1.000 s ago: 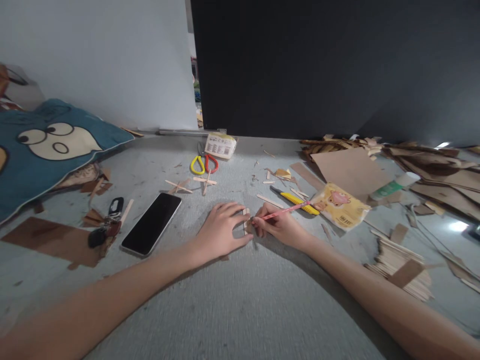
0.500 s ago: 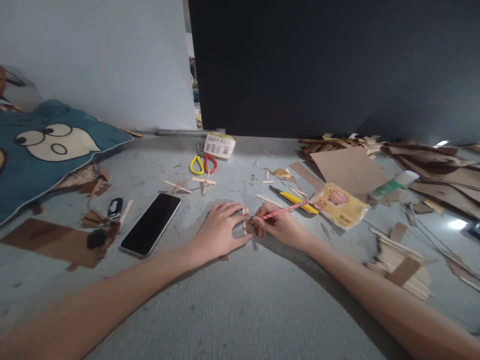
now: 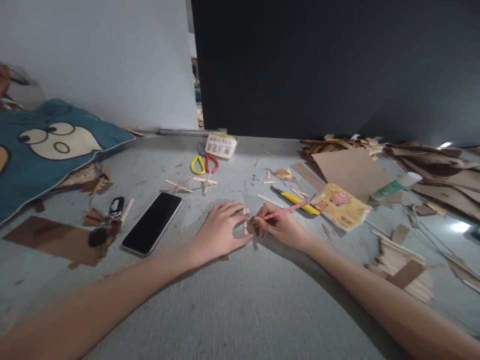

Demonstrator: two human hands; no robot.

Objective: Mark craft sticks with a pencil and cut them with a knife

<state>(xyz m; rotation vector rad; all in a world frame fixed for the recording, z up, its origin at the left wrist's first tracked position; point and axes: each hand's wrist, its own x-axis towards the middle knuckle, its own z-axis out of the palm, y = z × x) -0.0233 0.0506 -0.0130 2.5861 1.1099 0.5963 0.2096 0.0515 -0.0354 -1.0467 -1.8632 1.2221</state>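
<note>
My right hand [image 3: 279, 226] is closed around a pink pencil [image 3: 287, 210], its tip end pointing left and down at the table. Just left of that tip lies a short, pale wooden stick [image 3: 245, 221] with a bit of brown cardboard beside it. My left hand [image 3: 224, 227] holds the stick down, index finger and thumb at its two ends. The fingers partly cover the stick. Beyond my hands, small crosses of craft sticks [image 3: 205, 181] rest on the table. A yellow utility knife [image 3: 300, 202] lies past my right hand.
A black phone [image 3: 153, 223], keys [image 3: 98, 236] and brown cardboard [image 3: 52, 240] are on the left, near a blue pillow [image 3: 56, 150]. Scissors [image 3: 204, 164] lie at the back. To the right are a yellow packet [image 3: 343, 206], a glue stick [image 3: 396, 186] and a craft-stick pile [image 3: 403, 265].
Both hands keep nearly the same places, pencil tip still beside the stick. The whole view has shifted very slightly.
</note>
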